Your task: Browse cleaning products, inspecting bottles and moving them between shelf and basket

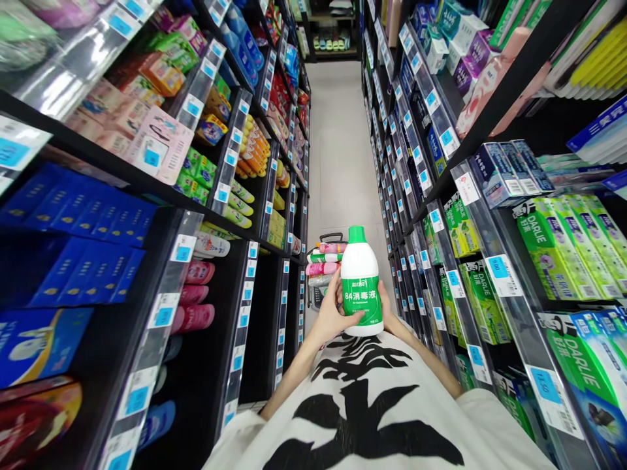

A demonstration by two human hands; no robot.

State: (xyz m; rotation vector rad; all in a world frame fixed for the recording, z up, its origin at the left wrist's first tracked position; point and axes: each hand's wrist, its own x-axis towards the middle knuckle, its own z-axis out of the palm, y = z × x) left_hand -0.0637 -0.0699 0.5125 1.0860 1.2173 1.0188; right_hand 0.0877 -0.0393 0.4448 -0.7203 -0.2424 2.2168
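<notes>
A white disinfectant bottle (360, 264) with a green cap and a green label is held upright in front of my shirt. My left hand (330, 312) grips its left side, the thumb lying across the lower label. Around the bottle's right edge sits my right hand (385, 305), its fingers mostly hidden behind the bottle. Just beyond my left hand is a basket (313, 297) with several pink, white and green packages (323, 268) in it, partly covered by the hand and bottle.
Tall black shelves line both sides of a narrow aisle. Blue boxes (73, 212) and pink bottles (196, 292) fill the left shelves; green toothpaste boxes (548, 248) stand on the right. Pale floor (337, 143) runs ahead to a far rack (333, 44).
</notes>
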